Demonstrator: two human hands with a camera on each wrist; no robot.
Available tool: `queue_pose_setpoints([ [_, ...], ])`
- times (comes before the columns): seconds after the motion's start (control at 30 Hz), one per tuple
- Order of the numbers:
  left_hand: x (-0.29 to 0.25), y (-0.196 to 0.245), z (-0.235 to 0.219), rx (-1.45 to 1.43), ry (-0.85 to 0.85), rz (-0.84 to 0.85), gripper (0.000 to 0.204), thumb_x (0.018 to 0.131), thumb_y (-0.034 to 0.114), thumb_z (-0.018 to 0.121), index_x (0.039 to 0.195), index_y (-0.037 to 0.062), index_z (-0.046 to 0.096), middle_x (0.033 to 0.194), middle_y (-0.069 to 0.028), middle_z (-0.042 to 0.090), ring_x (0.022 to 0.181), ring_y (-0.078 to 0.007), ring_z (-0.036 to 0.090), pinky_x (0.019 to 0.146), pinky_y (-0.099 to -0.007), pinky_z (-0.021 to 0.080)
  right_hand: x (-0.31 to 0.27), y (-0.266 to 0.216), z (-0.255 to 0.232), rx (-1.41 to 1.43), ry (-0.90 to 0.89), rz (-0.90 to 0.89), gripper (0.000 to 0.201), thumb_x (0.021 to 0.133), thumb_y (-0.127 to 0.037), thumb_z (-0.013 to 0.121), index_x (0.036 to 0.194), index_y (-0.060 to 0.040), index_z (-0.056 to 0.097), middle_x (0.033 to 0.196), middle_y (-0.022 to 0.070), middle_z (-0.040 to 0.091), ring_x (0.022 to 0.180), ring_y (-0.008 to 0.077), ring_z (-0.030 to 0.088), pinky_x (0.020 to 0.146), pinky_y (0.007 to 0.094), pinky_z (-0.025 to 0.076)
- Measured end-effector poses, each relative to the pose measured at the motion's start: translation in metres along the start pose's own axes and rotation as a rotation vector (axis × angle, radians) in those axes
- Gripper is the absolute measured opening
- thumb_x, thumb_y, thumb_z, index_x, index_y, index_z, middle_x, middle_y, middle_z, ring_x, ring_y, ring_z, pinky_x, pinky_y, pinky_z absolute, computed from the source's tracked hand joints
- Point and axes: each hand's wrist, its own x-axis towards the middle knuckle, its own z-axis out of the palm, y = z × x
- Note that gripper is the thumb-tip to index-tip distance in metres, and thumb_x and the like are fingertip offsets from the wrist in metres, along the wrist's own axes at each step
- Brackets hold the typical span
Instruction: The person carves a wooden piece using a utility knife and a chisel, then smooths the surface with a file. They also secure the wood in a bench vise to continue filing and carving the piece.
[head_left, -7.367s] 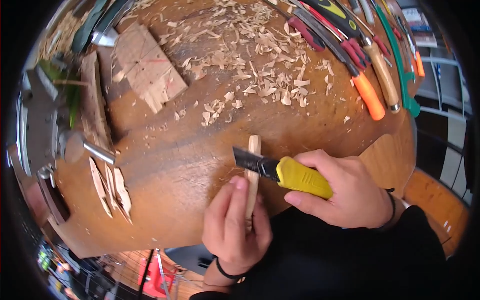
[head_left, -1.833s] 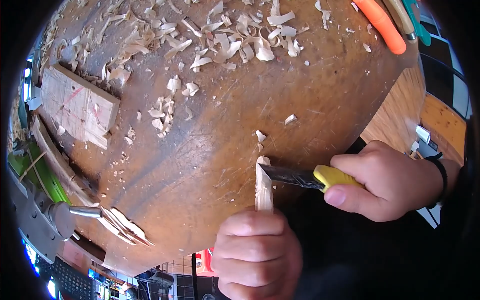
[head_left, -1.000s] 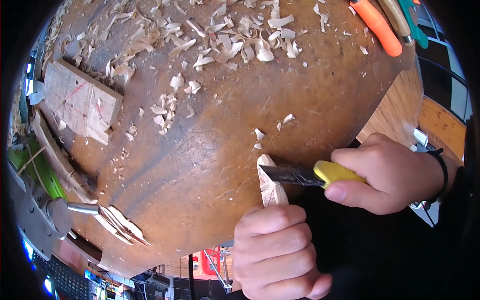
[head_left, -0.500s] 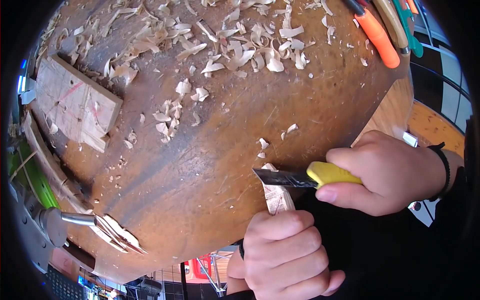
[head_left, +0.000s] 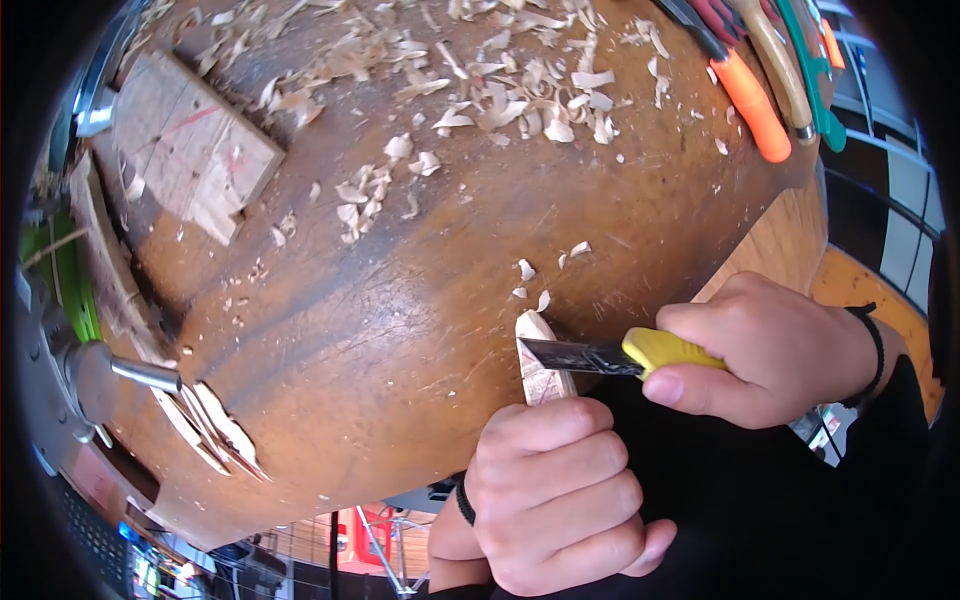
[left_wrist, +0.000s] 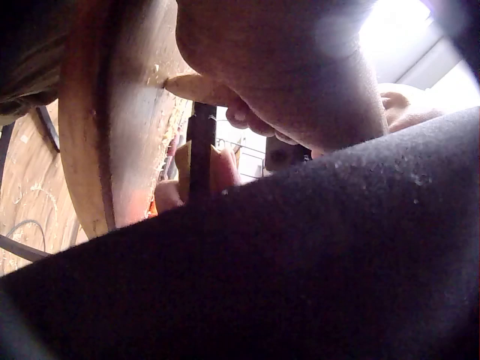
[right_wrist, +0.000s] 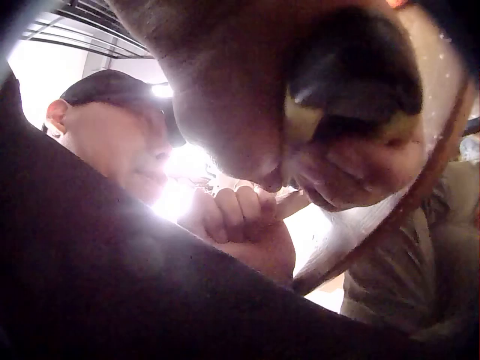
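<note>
My left hand (head_left: pixel 560 495) holds a small wooden stick (head_left: pixel 545 386) in a fist, with the pale, whittled end sticking out above the index finger. In my right hand (head_left: pixel 775 350) is a utility knife (head_left: pixel 660 350) with a yellow handle and a dark blade. That blade lies across the stick just below its tapered tip. In the left wrist view, the stick's pointed end (left_wrist: pixel 193 87) shows beside the hand, while the sleeve covers much of the picture. The right wrist view shows the black butt of the knife (right_wrist: pixel 356 75) in the right hand.
Wood shavings (head_left: pixel 530 95) cover the back of the brown table (head_left: pixel 400 410). A flat board (head_left: pixel 195 145) and thin split pieces (head_left: pixel 215 425) lie left, near a metal clamp (head_left: pixel 95 380). Tools, including one with an orange handle (head_left: pixel 755 110), lie at back right.
The left hand has gone from pinching the stick with its fingertips to gripping it in a fist. The blade has shifted along the stick's end, and another small chip lies by the tip.
</note>
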Motion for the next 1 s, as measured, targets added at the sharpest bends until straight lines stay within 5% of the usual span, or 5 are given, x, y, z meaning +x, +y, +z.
queue_pose_setpoints([
  [0.17,0.002,0.002,-0.005,-0.066,-0.059,-0.057,0.032,0.082,0.007,0.067,0.058,0.0099,0.046,0.054,0.0007,0.041,0.046,-0.0158,0.044,0.051,-0.0303,0.042,0.001,-0.004,-0.010,-0.067,-0.048,0.012,0.053,0.101,-0.042,0.059,0.068,-0.0001,0.054,0.049,0.0165,0.051,0.043,0.0358,0.057,0.044,0.0404,0.043],
  [0.27,0.001,-0.013,0.009,0.002,0.171,0.161,0.032,0.080,0.004,0.069,0.057,0.0071,0.047,0.056,-0.0011,0.042,0.047,-0.0173,0.043,0.046,-0.0306,0.035,0.005,-0.009,-0.013,-0.112,-0.073,0.036,0.052,0.100,-0.042,0.060,0.070,-0.0008,0.054,0.049,0.0166,0.051,0.044,0.0371,0.057,0.045,0.0412,0.043],
  [0.37,0.001,0.001,0.009,-0.070,0.225,-0.014,0.031,0.077,0.004,0.072,0.056,0.0073,0.048,0.056,-0.0011,0.041,0.047,-0.0176,0.043,0.045,-0.0306,0.033,0.009,-0.012,-0.008,-0.161,-0.070,0.046,0.049,0.099,-0.042,0.061,0.073,-0.0012,0.054,0.050,0.0175,0.051,0.046,0.0385,0.057,0.045,0.0425,0.043],
  [0.63,-0.003,-0.010,0.018,-0.016,0.303,0.130,0.031,0.077,0.004,0.072,0.056,0.0072,0.049,0.056,-0.0016,0.041,0.047,-0.0179,0.044,0.045,-0.0303,0.034,0.022,-0.015,-0.003,-0.217,-0.017,0.035,0.045,0.098,-0.039,0.064,0.077,-0.0004,0.053,0.052,0.0209,0.052,0.048,0.0421,0.058,0.045,0.0466,0.043],
  [1.0,0.002,0.006,-0.001,0.000,0.008,-0.072,0.034,0.081,0.006,0.068,0.057,0.0093,0.044,0.054,-0.0001,0.039,0.047,-0.0177,0.044,0.052,-0.0310,0.044,0.003,-0.001,0.002,0.023,-0.031,0.080,0.045,0.104,-0.041,0.051,0.086,-0.0009,0.058,0.059,0.0197,0.055,0.057,0.0408,0.060,0.053,0.0452,0.045],
])
